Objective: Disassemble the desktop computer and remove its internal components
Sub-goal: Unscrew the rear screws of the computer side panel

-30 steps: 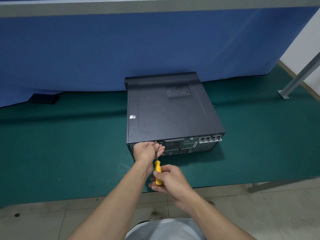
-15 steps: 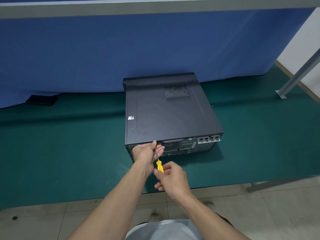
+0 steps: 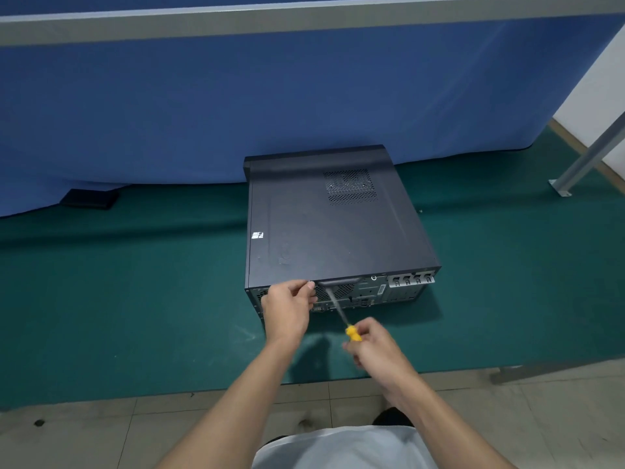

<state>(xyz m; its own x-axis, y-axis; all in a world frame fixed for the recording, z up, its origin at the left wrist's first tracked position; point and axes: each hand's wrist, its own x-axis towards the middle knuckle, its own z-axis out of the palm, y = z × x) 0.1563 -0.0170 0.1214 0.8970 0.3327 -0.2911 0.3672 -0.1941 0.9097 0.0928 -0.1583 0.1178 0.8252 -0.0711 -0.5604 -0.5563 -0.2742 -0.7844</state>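
Note:
A dark grey desktop computer case (image 3: 324, 228) lies flat on the green mat (image 3: 118, 299), its rear panel with ports and slot covers facing me. My left hand (image 3: 287, 308) rests against the rear panel's left part, with thumb and fingers pinched together at the top edge; what they hold is too small to see. My right hand (image 3: 375, 350) grips the yellow handle of a screwdriver (image 3: 341, 316). The shaft slants up and left, its tip near the handle recess on the rear panel. The right hand is blurred.
A blue cloth partition (image 3: 270, 106) hangs behind the case. A flat black object (image 3: 89, 199) lies on the mat at the far left. A metal leg (image 3: 588, 157) stands at the right. The mat's front edge meets a tiled floor (image 3: 101, 431) below.
My right hand has moved right and away from the left hand with the screwdriver, whose shaft now slants instead of standing nearly upright. My left hand has stayed at the rear panel.

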